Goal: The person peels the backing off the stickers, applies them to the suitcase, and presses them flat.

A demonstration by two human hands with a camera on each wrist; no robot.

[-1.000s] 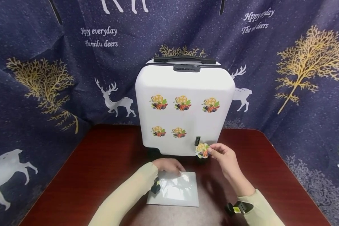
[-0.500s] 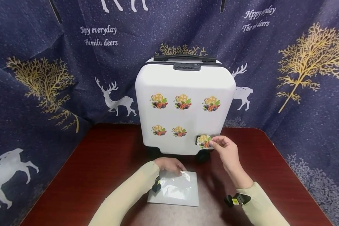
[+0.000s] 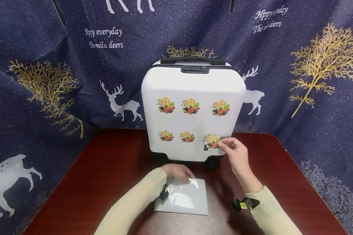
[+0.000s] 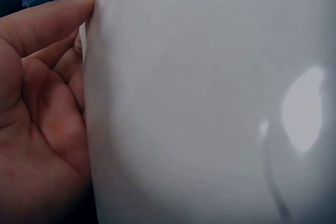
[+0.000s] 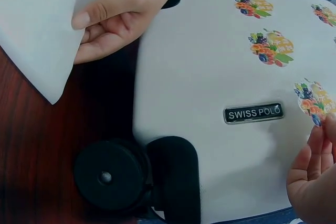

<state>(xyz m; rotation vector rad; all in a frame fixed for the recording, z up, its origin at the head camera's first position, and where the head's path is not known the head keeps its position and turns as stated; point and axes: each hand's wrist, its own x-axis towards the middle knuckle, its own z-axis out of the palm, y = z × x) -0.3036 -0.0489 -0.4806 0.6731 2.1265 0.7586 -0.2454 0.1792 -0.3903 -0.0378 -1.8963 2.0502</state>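
Observation:
A white suitcase (image 3: pixel 191 120) stands upright on the table, with several fruit stickers (image 3: pixel 187 137) on its front in two rows. My right hand (image 3: pixel 236 155) pinches the edge of another fruit sticker (image 3: pixel 212 141) between thumb and fingers, close over the lower right of the suitcase front. In the right wrist view that sticker (image 5: pixel 314 99) sits beside the SWISS POLO badge (image 5: pixel 254 113). My left hand (image 3: pixel 177 172) pinches the far edge of a glossy white sheet (image 3: pixel 185 197) in front of the suitcase. In the left wrist view the thumb presses on the sheet (image 4: pixel 199 93), other fingers behind it.
The dark red table (image 3: pixel 106 169) extends to both sides of the suitcase. Black wheels (image 5: pixel 109 176) sit at the suitcase's bottom, and a black handle (image 3: pixel 193 61) is on top. A blue curtain (image 3: pixel 117 65) with deer and trees hangs behind.
My right hand has raised its sticker from the suitcase's bottom edge, up past the badge, to about the height of the lower sticker row. The left hand and sheet have hardly moved.

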